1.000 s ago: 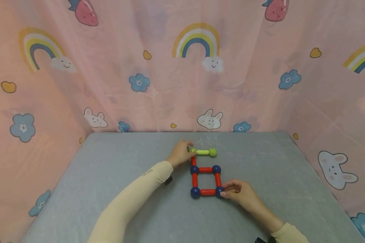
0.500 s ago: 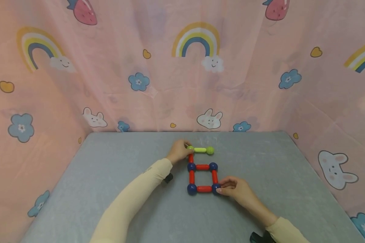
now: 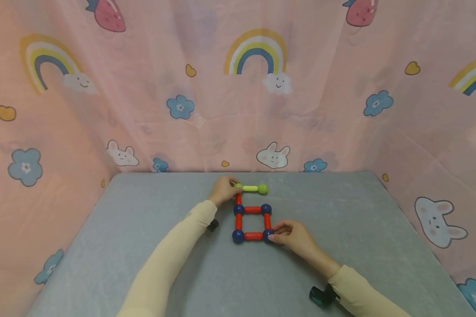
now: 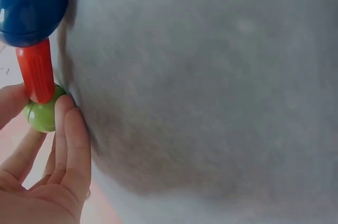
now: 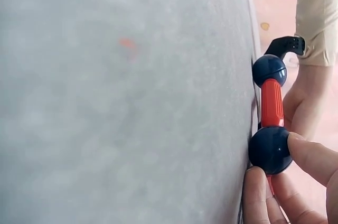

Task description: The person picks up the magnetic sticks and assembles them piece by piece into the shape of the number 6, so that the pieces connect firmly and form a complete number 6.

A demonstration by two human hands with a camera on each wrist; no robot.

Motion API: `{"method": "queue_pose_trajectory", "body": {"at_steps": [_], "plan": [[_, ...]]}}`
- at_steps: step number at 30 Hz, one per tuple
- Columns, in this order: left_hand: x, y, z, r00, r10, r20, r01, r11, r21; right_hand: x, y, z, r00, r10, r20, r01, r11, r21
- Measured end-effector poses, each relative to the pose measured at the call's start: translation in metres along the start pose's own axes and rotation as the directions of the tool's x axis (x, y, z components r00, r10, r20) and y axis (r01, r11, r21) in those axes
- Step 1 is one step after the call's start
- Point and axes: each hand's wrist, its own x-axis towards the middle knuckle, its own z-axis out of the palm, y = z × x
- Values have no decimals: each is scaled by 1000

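A figure of magnetic balls and rods lies on the grey table. Its square has blue balls [image 3: 238,236] at the corners and red rods [image 3: 253,236] between them. From the far left corner a red rod runs back to a green ball [image 4: 41,117], joined by a green rod [image 3: 250,188] to another green ball [image 3: 263,189]. My left hand [image 3: 224,190] pinches the green ball at the figure's far left. With thumb and fingers, my right hand [image 3: 295,237] grips the near right blue ball [image 5: 270,150].
The grey table [image 3: 143,207] spreads around the figure. Behind and beside it hangs a pink printed curtain [image 3: 222,132]. A black wrist device [image 3: 321,296] is at the right sleeve.
Both hands have moved left and away toward the back of the table, and the whole figure has slid along with them. It keeps its shape.
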Motion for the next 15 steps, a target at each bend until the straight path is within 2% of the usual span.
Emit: {"method": "queue_pose_trajectory", "body": {"at_steps": [6,15], "plan": [[4,-2,-1,1000,11,3,-11,1000,17,4,-1,0,1000,-1,9,1,1000,6],[0,-1,-1,1000,15,5,-15,1000,3,2,-1,-2,1000,-13,13,13,1000,11]]}}
